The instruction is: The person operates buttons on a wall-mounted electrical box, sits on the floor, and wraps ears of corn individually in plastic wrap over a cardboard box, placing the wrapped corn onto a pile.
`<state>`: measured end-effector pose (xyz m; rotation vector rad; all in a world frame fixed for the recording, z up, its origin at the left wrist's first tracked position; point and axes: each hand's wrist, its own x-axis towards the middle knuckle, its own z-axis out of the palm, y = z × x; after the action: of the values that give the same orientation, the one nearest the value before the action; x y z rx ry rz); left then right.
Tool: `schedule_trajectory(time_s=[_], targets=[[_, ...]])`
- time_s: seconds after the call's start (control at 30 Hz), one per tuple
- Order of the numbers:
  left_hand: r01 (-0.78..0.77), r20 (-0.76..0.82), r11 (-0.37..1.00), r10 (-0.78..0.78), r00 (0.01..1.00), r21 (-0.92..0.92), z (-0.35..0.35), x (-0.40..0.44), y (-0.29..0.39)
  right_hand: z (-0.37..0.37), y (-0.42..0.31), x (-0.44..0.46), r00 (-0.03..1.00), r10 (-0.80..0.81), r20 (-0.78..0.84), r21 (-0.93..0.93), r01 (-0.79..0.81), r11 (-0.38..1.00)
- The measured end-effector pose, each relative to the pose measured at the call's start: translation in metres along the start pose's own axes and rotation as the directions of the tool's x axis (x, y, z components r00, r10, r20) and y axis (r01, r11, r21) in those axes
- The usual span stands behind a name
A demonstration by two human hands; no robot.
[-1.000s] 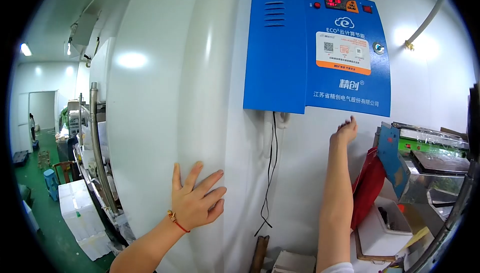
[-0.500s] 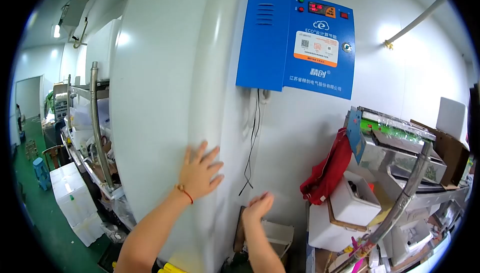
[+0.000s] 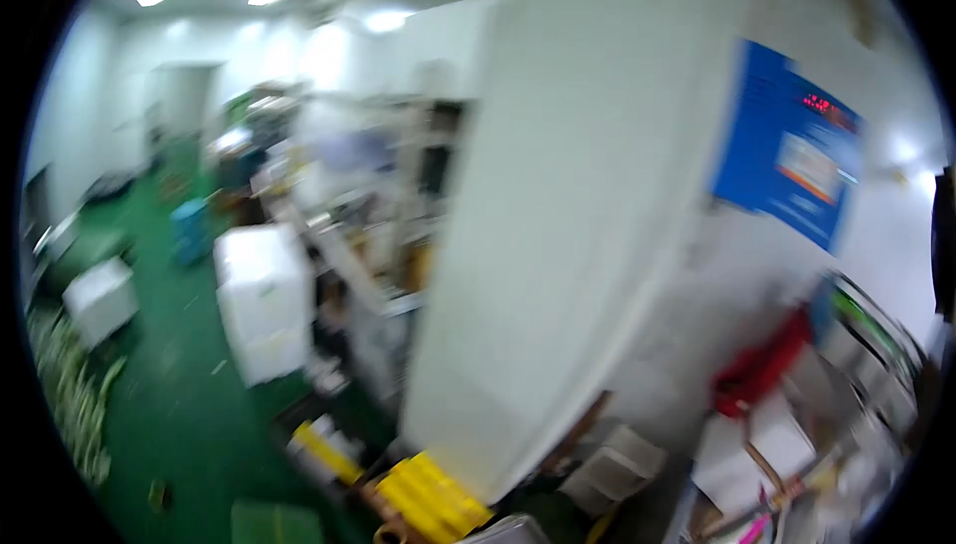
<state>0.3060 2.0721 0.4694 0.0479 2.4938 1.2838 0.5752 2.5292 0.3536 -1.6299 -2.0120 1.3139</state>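
Note:
Neither my left hand nor my right hand shows in the head view, which is smeared by motion. A blue control box with a red lit display hangs on the white wall at the upper right. Left of it a broad white panel runs from the top down to the floor. Yellow objects lie at its foot. Below the box, a red cloth hangs beside a white container.
Green floor stretches away on the left. White boxes are stacked beside a cluttered shelf. Farther back stands a blue stool. Another white box sits at the far left, and crowded goods fill the lower right.
The view has swung left, so the blue box now sits farther right and more floor shows. Both hands, my left on the white panel and my right below the box, have left the view.

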Motion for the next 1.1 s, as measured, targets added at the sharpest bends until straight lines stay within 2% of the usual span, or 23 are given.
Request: schedule_trajectory(time_s=[0.07,0.1,0.13,0.17,0.2,0.23,0.27,0.33,0.4,0.47,0.53,0.6,0.7,0.73,0.83,0.87,0.93,1.03,1.1], targets=[[0.176,-0.232,0.974,-0.206,0.951,-0.14,-0.08,-0.048,-0.062,0.033,-0.02,-0.025,0.988,-0.079,0.136,-0.098,0.093,0.991],[0.251,-0.279,0.942,-0.308,0.91,-0.223,-0.105,-0.069,-0.087,0.052,-0.031,-0.038,0.971,-0.113,0.21,-0.133,0.142,0.981],[0.323,-0.257,0.886,-0.414,0.873,-0.332,-0.12,-0.088,-0.115,0.07,-0.043,-0.05,0.948,-0.138,0.287,-0.164,0.191,0.968],[0.369,-0.173,0.797,-0.498,0.85,-0.478,-0.128,-0.109,-0.141,0.09,-0.058,-0.062,0.919,-0.161,0.36,-0.188,0.24,0.952],[0.29,0.024,0.565,-0.431,0.902,-0.772,-0.114,-0.112,-0.223,0.112,-0.072,-0.069,0.885,-0.179,0.43,-0.21,0.291,0.933],[0.342,0.183,0.344,-0.419,0.89,-0.874,-0.106,-0.127,-0.228,0.134,-0.081,-0.077,0.842,-0.192,0.504,-0.238,0.349,0.907],[0.523,0.175,0.683,-0.513,0.84,-0.51,-0.092,-0.144,-0.229,0.155,-0.097,-0.087,0.805,-0.189,0.563,-0.253,0.385,0.888],[0.643,0.27,0.755,-0.598,0.755,-0.126,-0.094,-0.179,-0.181,0.2,-0.118,-0.11,0.724,-0.164,0.67,-0.29,0.458,0.84],[0.641,0.298,0.752,-0.583,0.756,-0.153,-0.081,-0.217,-0.187,0.239,-0.136,-0.134,0.642,-0.115,0.758,-0.311,0.511,0.801],[0.624,0.304,0.776,-0.575,0.759,-0.09,-0.06,-0.255,-0.201,0.274,-0.146,-0.159,0.548,-0.067,0.834,-0.315,0.572,0.757],[0.647,0.235,0.742,-0.606,0.76,-0.178,-0.045,-0.291,-0.197,0.304,-0.152,-0.183,0.442,-0.012,0.897,-0.302,0.633,0.713],[0.73,0.189,0.638,-0.707,0.681,-0.244,-0.045,-0.311,-0.187,0.331,-0.153,-0.203,0.337,0.033,0.941,-0.272,0.695,0.665],[0.771,0.134,0.49,-0.803,0.581,-0.406,-0.041,-0.337,-0.172,0.372,-0.15,-0.231,0.167,0.099,0.981,-0.193,0.784,0.589],[0.729,0.086,0.5,-0.795,0.601,-0.467,-0.04,-0.348,-0.164,0.383,-0.149,-0.242,0.109,0.124,0.986,-0.161,0.809,0.565],[0.705,0.021,0.589,-0.761,0.648,-0.394,-0.002,-0.395,-0.182,0.414,-0.149,-0.287,-0.04,0.199,0.979,-0.067,0.862,0.503],[0.787,0.276,0.336,-0.805,0.526,-0.518,-0.016,-0.399,-0.168,0.423,-0.152,-0.305,-0.082,0.22,0.972,-0.037,0.873,0.487],[0.736,0.346,0.123,-0.822,0.451,-0.666,-0.064,-0.401,-0.127,0.443,-0.158,-0.347,-0.165,0.246,0.955,0.036,0.89,0.454],[0.556,0.47,-0.191,-0.779,0.415,-0.809,-0.122,-0.399,-0.089,0.474,-0.167,-0.417,-0.289,0.294,0.911,0.15,0.897,0.415],[0.507,0.434,-0.128,-0.715,0.548,-0.852,-0.111,-0.41,-0.133,0.497,-0.171,-0.465,-0.357,0.332,0.873,0.22,0.896,0.386]])
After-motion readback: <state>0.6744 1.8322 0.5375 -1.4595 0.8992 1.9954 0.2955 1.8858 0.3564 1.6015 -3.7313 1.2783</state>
